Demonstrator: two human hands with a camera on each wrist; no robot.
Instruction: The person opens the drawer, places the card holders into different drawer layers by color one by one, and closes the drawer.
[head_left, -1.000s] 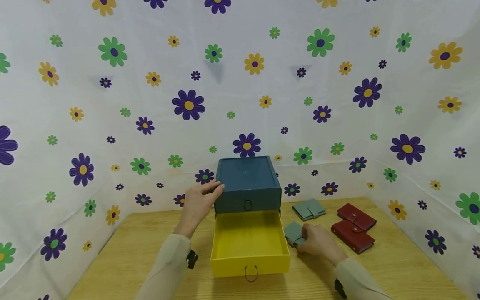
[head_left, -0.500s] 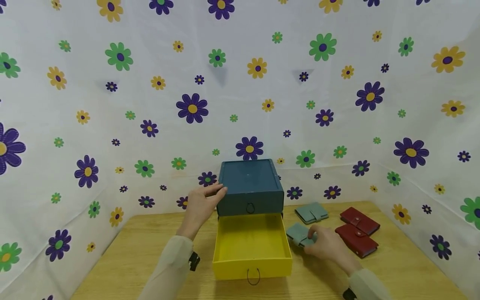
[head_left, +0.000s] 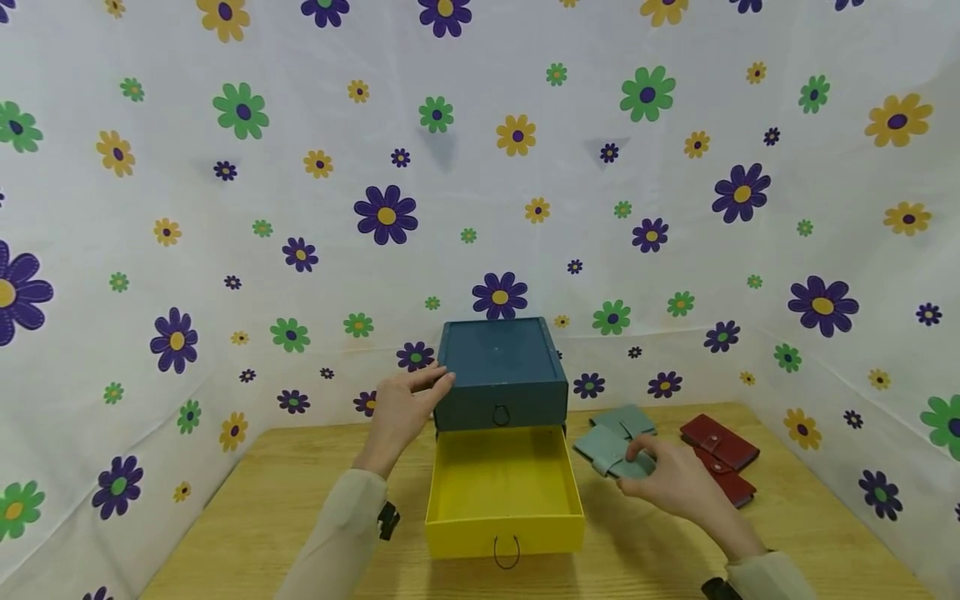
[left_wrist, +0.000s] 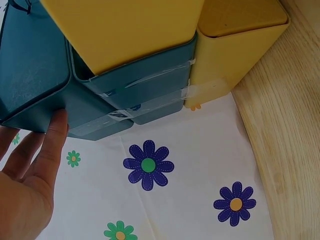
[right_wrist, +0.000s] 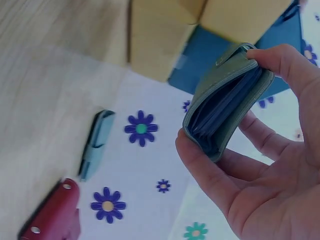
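My right hand [head_left: 678, 483] grips a light green card wallet [right_wrist: 225, 97] between thumb and fingers. In the right wrist view its edge faces the camera, showing card slots inside. It is lifted off the table, to the right of a pulled-out yellow drawer [head_left: 505, 537]. A blue drawer box [head_left: 498, 354] stands above that drawer. My left hand [head_left: 397, 417] rests its fingertips against the left side of the blue box. In the left wrist view those fingers [left_wrist: 55, 132] are nearly straight on its side wall.
A second green wallet [head_left: 633, 417] lies behind the held one. Two red wallets [head_left: 720, 442] lie overlapping on the right of the wooden table [head_left: 300, 492]. A wire loop handle [head_left: 507, 554] hangs on the drawer front. Flowered cloth [head_left: 480, 167] closes off the back and sides.
The green wallet has come up off the table in my right hand, rising slightly and rightward. My left hand keeps its place on the blue box. The head view has shifted a little.
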